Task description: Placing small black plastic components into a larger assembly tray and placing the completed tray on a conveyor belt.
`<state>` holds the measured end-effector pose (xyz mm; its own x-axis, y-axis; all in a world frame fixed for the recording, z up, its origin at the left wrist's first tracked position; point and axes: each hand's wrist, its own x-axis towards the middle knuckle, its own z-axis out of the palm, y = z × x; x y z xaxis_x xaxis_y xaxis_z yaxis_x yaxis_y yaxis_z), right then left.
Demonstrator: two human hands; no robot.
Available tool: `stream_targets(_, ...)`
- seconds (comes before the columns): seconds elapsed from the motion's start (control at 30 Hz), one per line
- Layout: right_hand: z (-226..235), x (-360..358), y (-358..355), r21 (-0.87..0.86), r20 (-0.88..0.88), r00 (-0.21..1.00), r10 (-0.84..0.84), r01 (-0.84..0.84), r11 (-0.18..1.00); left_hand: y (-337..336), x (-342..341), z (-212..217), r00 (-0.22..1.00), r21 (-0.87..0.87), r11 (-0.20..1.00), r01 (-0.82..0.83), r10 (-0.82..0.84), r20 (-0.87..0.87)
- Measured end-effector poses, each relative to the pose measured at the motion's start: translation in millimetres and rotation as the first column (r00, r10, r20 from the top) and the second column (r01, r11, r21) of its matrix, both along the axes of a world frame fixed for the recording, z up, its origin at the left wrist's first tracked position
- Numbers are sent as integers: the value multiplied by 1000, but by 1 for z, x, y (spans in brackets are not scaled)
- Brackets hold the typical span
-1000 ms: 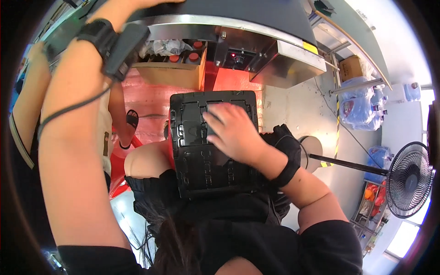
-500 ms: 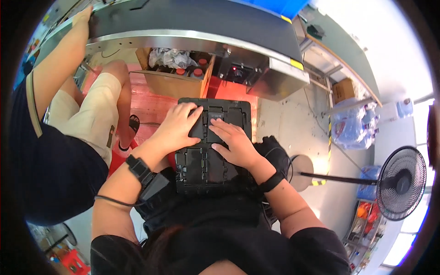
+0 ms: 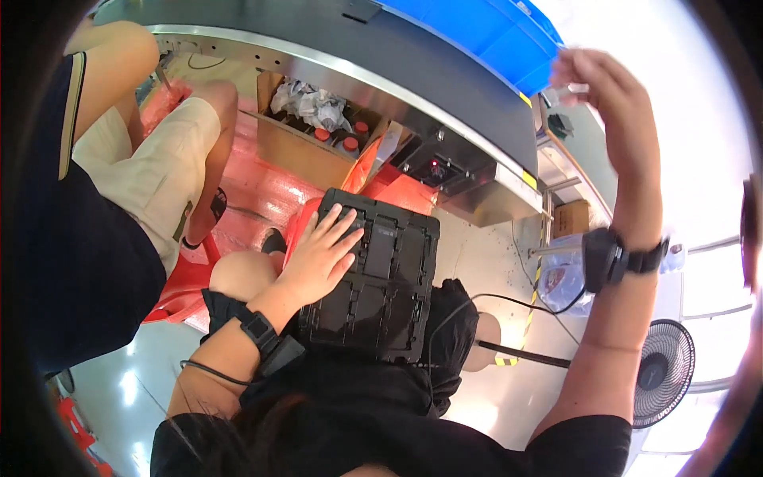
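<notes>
A black plastic tray with moulded compartments lies across my lap, tilted slightly. Dark flat pieces appear to sit in some compartments, hard to tell from the tray itself. My left hand rests flat on the tray's upper left part, fingers spread, holding nothing. Away from the tray, my right hand is raised at the upper right, beside a blue plastic bin. Its fingers are curled and blurred, with a small translucent thing at the fingertips.
A dark conveyor belt with a metal edge runs across in front. Beneath it stands a cardboard box of red-capped bottles. Another person sits close on my left. A fan stands at right; a cable hangs from my right wrist.
My right hand has left the tray and risen to the upper right by the blue bin. My left hand stays on the tray. The view has shifted, showing more of the bin.
</notes>
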<state>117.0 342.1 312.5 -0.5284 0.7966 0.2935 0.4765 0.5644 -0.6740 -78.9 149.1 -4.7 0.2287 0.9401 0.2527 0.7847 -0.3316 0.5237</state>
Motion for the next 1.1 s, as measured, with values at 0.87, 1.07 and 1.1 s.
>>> stream_targets(0.87, -110, -48, 156, 65, 209, 966, -152, 142, 988, 8, -6, -4, 910, -67, 995, -77, 97, 403)
stream_targets(1.07, -128, 6, -15, -142, 3, 998, -60, 60, 988, 3, -5, -10, 888, -54, 995, -84, 99, 448)
stream_targets(1.1, -132, 13, -33, -222, 135, 989, 64, -33, 975, 2, -5, -11, 878, -82, 992, -93, 121, 463)
